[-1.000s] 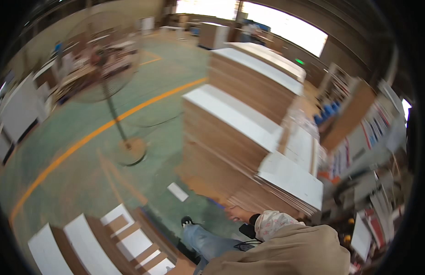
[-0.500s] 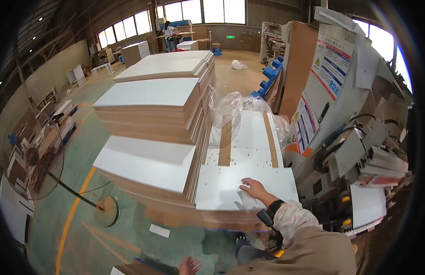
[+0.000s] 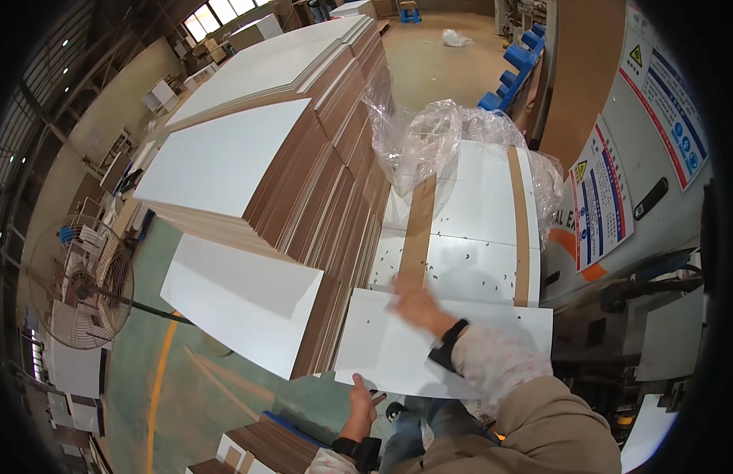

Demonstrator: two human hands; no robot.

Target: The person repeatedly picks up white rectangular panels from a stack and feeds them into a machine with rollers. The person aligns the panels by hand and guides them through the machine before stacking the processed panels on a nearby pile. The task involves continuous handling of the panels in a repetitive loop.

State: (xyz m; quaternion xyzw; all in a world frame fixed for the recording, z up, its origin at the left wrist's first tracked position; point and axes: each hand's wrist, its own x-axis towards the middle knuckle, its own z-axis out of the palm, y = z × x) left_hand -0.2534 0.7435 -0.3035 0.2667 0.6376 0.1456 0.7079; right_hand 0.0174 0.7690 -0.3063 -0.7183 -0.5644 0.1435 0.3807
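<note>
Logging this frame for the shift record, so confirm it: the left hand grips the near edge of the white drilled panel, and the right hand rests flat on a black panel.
One detail is wrong. The right hand lies on the same white drilled panel, not a black one; the head view shows it. The left hand does grip that panel's near edge.

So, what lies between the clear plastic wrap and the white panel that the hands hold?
In the head view, drilled white boards crossed by brown strips lie between the plastic wrap and the white panel.
</note>
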